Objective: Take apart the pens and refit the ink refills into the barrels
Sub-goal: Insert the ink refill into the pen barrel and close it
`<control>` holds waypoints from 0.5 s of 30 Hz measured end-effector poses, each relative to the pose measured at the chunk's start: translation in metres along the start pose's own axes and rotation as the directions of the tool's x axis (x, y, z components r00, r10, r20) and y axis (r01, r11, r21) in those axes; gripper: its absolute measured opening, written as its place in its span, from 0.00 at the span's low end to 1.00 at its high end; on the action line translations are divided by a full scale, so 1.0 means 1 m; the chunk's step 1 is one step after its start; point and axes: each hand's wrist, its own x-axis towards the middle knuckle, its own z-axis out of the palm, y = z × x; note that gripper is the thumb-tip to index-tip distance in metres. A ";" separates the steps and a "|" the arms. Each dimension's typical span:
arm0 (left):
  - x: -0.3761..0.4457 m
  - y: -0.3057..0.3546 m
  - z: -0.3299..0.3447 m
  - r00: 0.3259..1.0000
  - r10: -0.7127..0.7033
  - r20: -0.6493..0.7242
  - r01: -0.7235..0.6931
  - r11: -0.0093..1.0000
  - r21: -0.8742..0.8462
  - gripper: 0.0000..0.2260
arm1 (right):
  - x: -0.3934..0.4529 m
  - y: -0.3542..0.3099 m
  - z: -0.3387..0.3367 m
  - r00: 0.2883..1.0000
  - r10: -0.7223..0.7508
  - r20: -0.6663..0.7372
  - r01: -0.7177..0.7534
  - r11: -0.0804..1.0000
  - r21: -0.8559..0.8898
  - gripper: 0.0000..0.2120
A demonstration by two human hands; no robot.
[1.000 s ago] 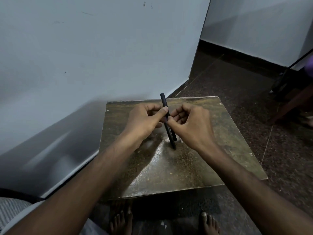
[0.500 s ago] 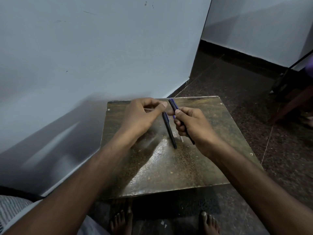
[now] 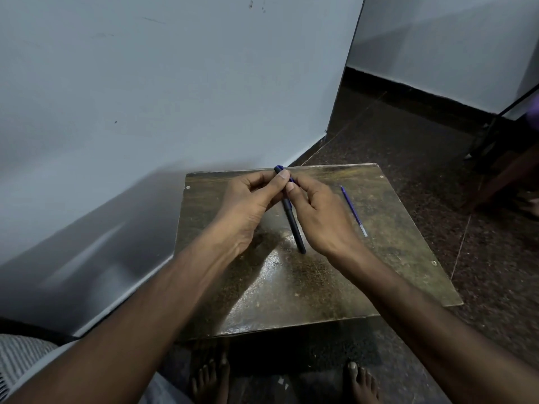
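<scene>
Fingertips of both hands pinched on one dark pen (image 3: 292, 221), held slanted above the table (image 3: 408, 258). Left hand (image 3: 248, 205) closed around the upper end, thumb pressed near the blue tip; right hand (image 3: 318, 217) closed on the same stretch from the other side, thumb alongside. Upper part of the pen mostly hidden between the fingers, only a blue end showing above them; hard to make out whether cap or barrel, or whether a second piece lies in there. Lower end clear of both hands, pointing down toward the tabletop; touching it or just above, not possible to tell.

Counted: one pen in the grip, one thin blue refill (image 3: 353, 211) lying loose on the table to the right of the right hand, apart from it, clear tip toward the near side. Two hands, two bare forearms.

Farther out: worn, glossy tabletop with small screws at the corners, near edge in shadow. Bare feet (image 3: 208, 380) below, partly cut off by the frame. Striped cloth (image 3: 20, 360) at lower left, cropped. Grey wall (image 3: 145, 97) behind.
</scene>
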 end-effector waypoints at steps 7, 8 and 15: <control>0.009 0.004 -0.005 0.997 -0.041 -0.059 0.038 0.998 -0.047 0.04 | -0.001 0.013 -0.005 0.997 0.064 0.051 -0.059 0.994 -0.090 0.22; 0.013 0.006 -0.009 0.994 -0.014 -0.104 0.015 1.000 0.005 0.05 | -0.002 0.015 -0.005 0.995 0.084 0.051 -0.079 0.992 -0.094 0.24; 0.024 0.002 -0.031 0.990 0.021 -0.142 0.074 0.773 0.630 0.08 | -0.001 0.027 -0.016 0.966 0.254 0.045 -0.258 0.948 0.188 0.17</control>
